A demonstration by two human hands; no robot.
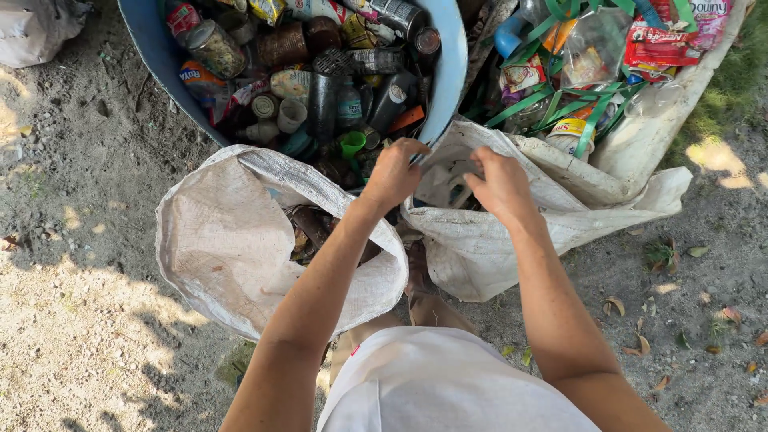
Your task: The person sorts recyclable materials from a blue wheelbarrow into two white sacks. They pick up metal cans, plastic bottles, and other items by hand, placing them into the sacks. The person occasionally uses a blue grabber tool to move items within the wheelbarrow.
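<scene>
Frame centre: left hand (394,172) fingers curled together over the right-hand white sack's (480,248) rim. Right hand (500,186) fingers bent downward into its mouth; contents of grip cannot be told.

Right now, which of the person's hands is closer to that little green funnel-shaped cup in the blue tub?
Left. The left hand sits just right of the green cup, near the blue tub rim. The right hand is farther right, over the open white sack.
</scene>
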